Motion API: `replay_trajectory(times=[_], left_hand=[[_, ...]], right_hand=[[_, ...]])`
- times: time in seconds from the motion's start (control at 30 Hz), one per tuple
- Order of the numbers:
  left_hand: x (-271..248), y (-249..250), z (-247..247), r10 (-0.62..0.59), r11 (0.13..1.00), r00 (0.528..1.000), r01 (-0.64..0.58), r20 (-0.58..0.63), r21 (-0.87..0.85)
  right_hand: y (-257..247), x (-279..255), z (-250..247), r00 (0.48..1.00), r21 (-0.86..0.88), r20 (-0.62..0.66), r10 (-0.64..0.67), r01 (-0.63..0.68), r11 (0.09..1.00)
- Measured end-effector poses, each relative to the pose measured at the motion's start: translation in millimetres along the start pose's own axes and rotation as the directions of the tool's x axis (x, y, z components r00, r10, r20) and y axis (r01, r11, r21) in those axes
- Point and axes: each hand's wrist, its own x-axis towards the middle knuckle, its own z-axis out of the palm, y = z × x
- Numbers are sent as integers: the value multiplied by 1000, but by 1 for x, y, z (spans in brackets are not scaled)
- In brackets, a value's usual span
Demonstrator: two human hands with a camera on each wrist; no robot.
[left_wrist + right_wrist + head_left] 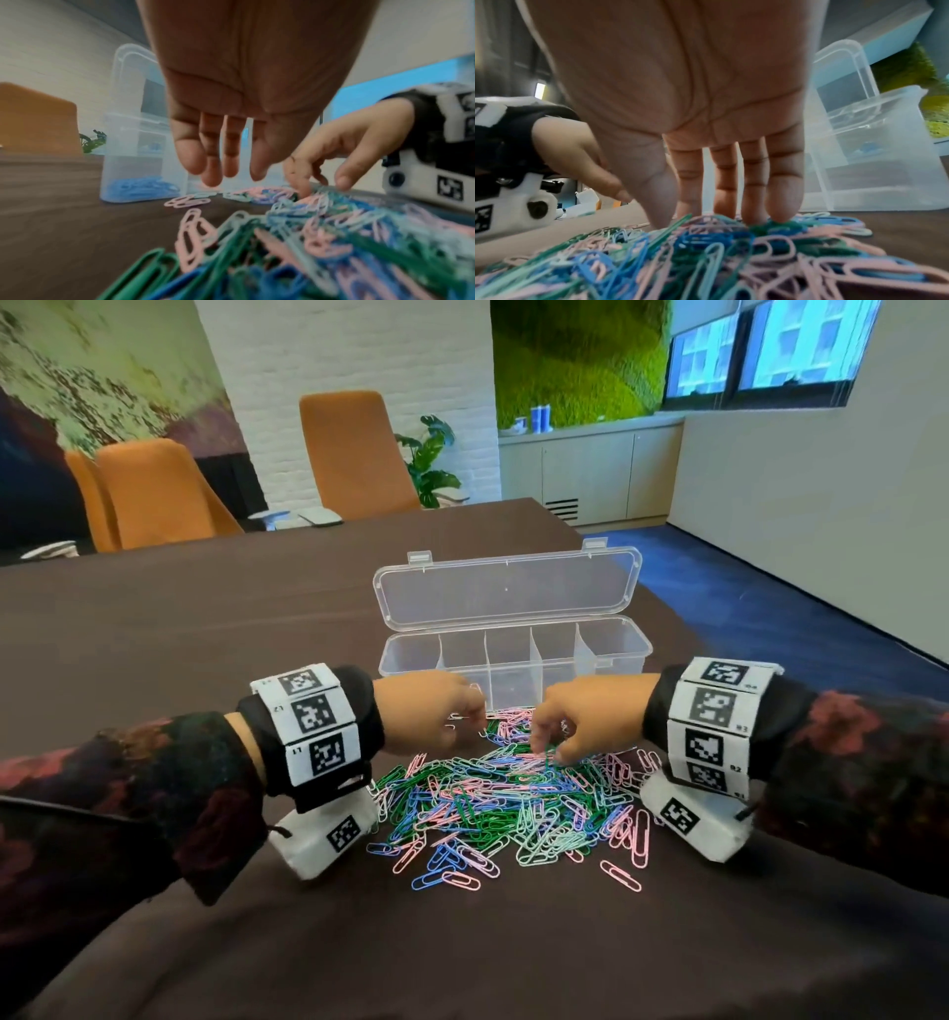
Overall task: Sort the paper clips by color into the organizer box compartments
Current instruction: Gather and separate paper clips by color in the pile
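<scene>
Just in front of the clear organizer box (611, 660), our pile of paper clips (513, 798) lies spread on the brown table (205, 634), mixing pink, dark green, pale mint and blue. The box stands with its lid up and 5 compartments across; the left wrist view shows blue clips (144, 185) already in the end compartment at the box's left end, and we cannot tell whether the others hold any.

Our right hand (585, 716) reaches down with fingers extended, its fingertips (780, 211) touching the top of the pile nearest the box; we cannot tell whether a clip is caught yet. Our left hand (431, 711) hovers beside it, fingers hanging loose and slightly apart, holding nothing in the wrist view.

We judge this the picking step, early in the sort. Next we need to isolate 1 color, pinch a clip free of its tangled neighbours, and carry it over the box's near wall into the matching compartment.
</scene>
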Motion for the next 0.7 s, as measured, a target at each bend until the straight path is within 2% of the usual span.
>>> replay_trajectory(times=[0.13, 0.27, 0.33, 0.53, 0.6, 0.7], left_hand=[[7, 3, 4, -7, 1000, 1000, 7, -13, -2], [18, 15, 2, 20, 998, 998, -23, -58, -59], [26, 21, 2, 17, 997, 998, -21, -54, -74], [47, 36, 1, 97, 995, 992, -99, 83, 23], [49, 39, 1, 108, 993, 990, -111, 95, 37], [49, 37, 4, 137, 990, 985, -138, 104, 8]], right_hand=[[4, -3, -9, 997, 133, 75, -21, 11, 991], [9, 4, -16, 992, 205, -124, 38, -12, 979], [10, 9, -18, 981, 221, -175, 80, -40, 974], [14, 7, -10, 989, -12, -79, 122, -123, 992], [20, 1, -7, 989, 3, -61, 133, -133, 991], [26, -12, -6, 990, 37, -109, 88, -84, 996]])
